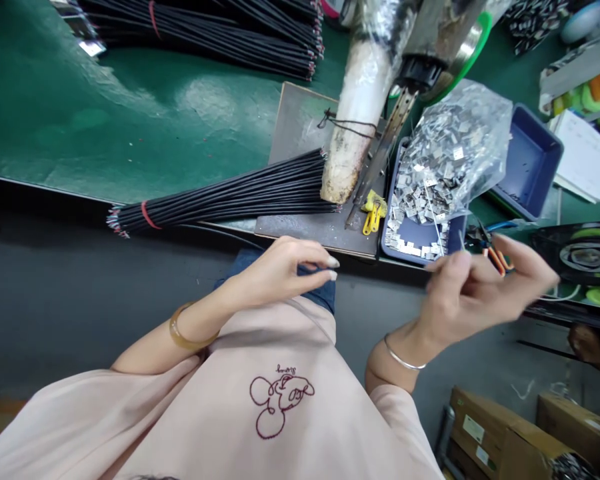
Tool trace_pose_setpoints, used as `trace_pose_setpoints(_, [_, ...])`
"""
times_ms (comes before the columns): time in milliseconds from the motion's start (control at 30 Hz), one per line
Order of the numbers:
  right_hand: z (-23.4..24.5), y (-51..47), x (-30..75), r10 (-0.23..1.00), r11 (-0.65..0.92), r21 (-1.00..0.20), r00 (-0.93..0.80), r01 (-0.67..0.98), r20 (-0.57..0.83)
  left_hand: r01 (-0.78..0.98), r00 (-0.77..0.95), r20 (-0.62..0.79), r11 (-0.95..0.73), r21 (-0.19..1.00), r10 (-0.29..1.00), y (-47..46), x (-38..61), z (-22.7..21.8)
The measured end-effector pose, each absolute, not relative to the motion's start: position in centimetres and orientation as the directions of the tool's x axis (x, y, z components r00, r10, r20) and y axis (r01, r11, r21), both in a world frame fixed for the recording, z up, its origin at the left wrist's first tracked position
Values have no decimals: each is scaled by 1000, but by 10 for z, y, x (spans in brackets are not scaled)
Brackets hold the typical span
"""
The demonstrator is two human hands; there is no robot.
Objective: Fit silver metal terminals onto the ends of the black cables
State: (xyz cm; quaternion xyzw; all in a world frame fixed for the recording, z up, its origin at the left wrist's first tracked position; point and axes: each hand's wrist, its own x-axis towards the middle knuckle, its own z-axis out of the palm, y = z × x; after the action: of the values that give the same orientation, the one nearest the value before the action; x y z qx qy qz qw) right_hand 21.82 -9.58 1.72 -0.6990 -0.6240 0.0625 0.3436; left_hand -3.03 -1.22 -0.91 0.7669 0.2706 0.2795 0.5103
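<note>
My left hand (307, 267) is just off the table's front edge, below the grey board (300, 127). Its thumb and fingertips come together in a pinch; anything between them is too small to see. My right hand (480, 283) is at the edge in front of the blue tray (390, 248), smeared by motion. Its fingers are curled closed, with a thin pale sliver at the fingertips that I cannot identify. Small metal connector shells (413, 193) fill the tray, partly inside a clear plastic bag (485, 127). Orange-handled pliers (500, 260) lie partly behind my right hand.
A bundle of black cables (230, 192) tied with a red band lies across the board. Above it stand a wrapped white tube (353, 113) and a metal bar (380, 160). Yellow clippers (373, 217), another blue tray (530, 160) and larger cable bundles (220, 33) lie around.
</note>
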Motion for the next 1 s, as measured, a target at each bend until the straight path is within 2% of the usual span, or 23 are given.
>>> trace_pose_setpoints(67, [15,-81,230,923,-38,-504,224,863,313,165,517,312,-450,877,797,-7,-31,-14])
trace_pose_setpoints(133, [10,-62,240,926,-88,-446,238,891,292,331,376,458,-578,746,806,3,-28,-17])
trace_pose_setpoints(200, [5,-44,249,917,-152,-382,274,912,289,501,381,490,-621,603,784,14,-22,-21])
trace_pose_setpoints(267, [1,-30,258,893,-238,-311,334,920,302,601,436,464,-634,487,771,22,-16,-25])
trace_pose_setpoints(333, [-2,-22,264,894,-270,-277,347,922,282,625,489,464,-668,405,739,25,-12,-28])
trace_pose_setpoints(400, [-3,-20,266,916,-241,-290,316,926,246,599,519,500,-712,366,693,24,-12,-31])
trace_pose_setpoints(500, [-2,-25,263,924,-201,-320,288,926,253,500,506,569,-758,419,648,15,-17,-30])
trace_pose_setpoints(600, [3,-36,252,872,-184,-364,323,913,369,382,470,625,-782,493,624,5,-22,-26])
trace_pose_setpoints(700, [12,-51,228,727,-116,-531,436,839,531,302,458,649,-793,529,607,-4,-21,-20])
trace_pose_setpoints(767, [17,-62,205,690,-6,-698,508,716,516,249,459,628,-769,589,629,-7,-19,-16])
trace_pose_setpoints(833, [18,-72,180,760,62,-803,494,592,423,197,458,563,-696,690,688,-8,-17,-12])
trace_pose_setpoints(933, [9,-80,151,792,139,-818,433,558,430,138,480,360,-474,870,800,-7,-16,-3])
trace_pose_setpoints(1000, [1,-80,142,814,172,-819,389,547,431,107,498,208,-298,949,842,-6,-15,0])
